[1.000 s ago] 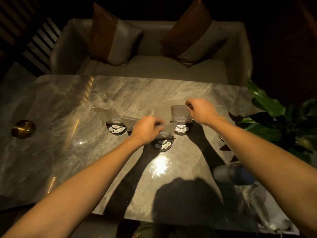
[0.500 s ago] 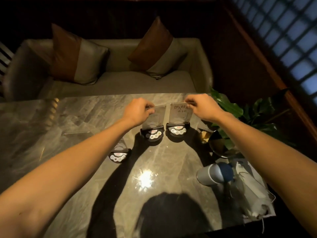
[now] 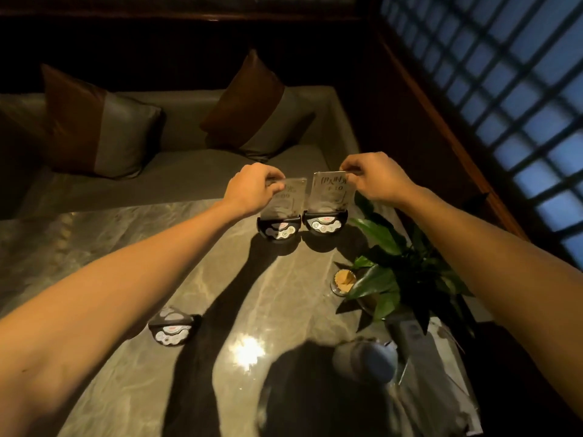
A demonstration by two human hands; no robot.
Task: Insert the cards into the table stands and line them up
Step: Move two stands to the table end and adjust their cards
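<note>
Head view. Left hand [image 3: 252, 192]: fingers pinching the top edge of a clear card [image 3: 288, 200]. Right hand [image 3: 373, 178]: fingers pinching the top corner of a second card [image 3: 329, 193]. Both cards upright in black stands [image 3: 279, 228], side by side, bases touching, at the table's [image 3: 94, 247] far edge. Third stand [image 3: 172, 326]: nearer, well apart, out of line; whether it holds a card cannot be told. Judged: two placed, one left.

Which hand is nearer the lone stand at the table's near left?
Left. The left hand grips a card up and right of that stand; the right hand grips the card farther right.
</note>
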